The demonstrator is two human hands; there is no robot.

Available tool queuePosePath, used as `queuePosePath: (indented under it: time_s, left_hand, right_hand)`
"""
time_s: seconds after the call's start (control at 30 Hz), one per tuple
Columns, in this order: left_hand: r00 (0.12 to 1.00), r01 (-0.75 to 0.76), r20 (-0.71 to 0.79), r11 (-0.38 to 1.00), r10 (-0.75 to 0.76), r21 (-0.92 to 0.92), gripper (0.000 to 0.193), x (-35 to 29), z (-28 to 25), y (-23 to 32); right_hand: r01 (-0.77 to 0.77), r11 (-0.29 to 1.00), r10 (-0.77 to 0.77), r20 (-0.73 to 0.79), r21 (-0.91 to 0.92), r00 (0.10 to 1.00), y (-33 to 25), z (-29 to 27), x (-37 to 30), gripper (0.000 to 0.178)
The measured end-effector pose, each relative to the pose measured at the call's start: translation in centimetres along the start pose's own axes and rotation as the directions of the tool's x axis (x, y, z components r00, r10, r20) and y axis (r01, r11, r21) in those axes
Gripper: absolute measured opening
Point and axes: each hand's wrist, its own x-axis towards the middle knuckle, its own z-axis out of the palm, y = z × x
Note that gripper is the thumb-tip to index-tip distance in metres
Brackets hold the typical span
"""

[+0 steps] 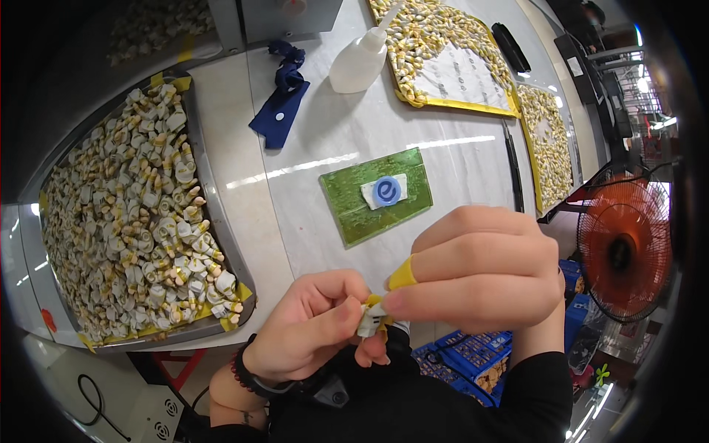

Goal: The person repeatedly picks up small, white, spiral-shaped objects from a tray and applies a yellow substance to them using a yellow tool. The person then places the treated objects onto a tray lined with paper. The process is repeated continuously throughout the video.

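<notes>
Close to my body, my left hand point(314, 325) pinches a small white-and-yellow figurine point(369, 323) with dark marks on its side. The fingers of my right hand point(484, 269) are pressed together on its upper right edge, so both hands touch the piece. A yellow finger cot point(402, 275) covers one right fingertip. Just beyond the hands lies a green glass-like plate point(351, 210). On it is a white pad point(399, 184) carrying a round blue cap point(387, 191).
A large tray point(209, 199) heaped with similar pieces stands at left. Farther back are a white squeeze bottle point(358, 65), a dark blue cloth strap point(283, 111) and two yellow-edged trays point(461, 109) of small yellow-and-white parts. An orange fan point(624, 251) and blue crates point(473, 345) are at right.
</notes>
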Motion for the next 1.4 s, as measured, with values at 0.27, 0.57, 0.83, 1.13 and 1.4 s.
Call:
queuePosePath:
  time_s: [0.27, 0.57, 0.83, 1.13, 1.4]
  left_hand:
    - [1.0, 0.016, 0.007, 1.0, -0.016, 0.005, 0.026, -0.1, -0.3, 0.0]
    - [0.994, 0.082, 0.069, 0.996, -0.08, -0.033, 0.024, 0.0, -0.1, 0.2]
    - [0.994, 0.073, 0.084, 0.997, -0.072, -0.003, 0.024, 0.2, 0.1, 0.2]
    - [0.999, -0.011, 0.05, 0.989, 0.004, 0.148, 0.024, 0.4, 0.3, 0.3]
    - [0.898, -0.373, 0.014, 0.744, 0.439, 0.555, 0.026, -0.2, 1.7, 0.0]
  right_hand:
    - [0.044, 0.999, -0.044, 0.016, 0.001, 0.999, 0.3, -0.2, 0.3, 0.011]
    - [0.055, 0.996, -0.055, -0.009, 0.075, 0.998, 0.5, 0.8, 0.2, 0.012]
    - [0.021, 0.997, -0.021, -0.004, 0.08, 1.0, 0.1, 0.6, -0.1, 0.013]
    - [-0.012, 0.999, 0.012, 0.004, 0.03, 1.0, -0.3, 0.3, -0.3, 0.014]
    - [-0.078, 0.997, 0.078, -0.01, 0.025, 0.997, -1.4, -0.4, -1.2, 0.014]
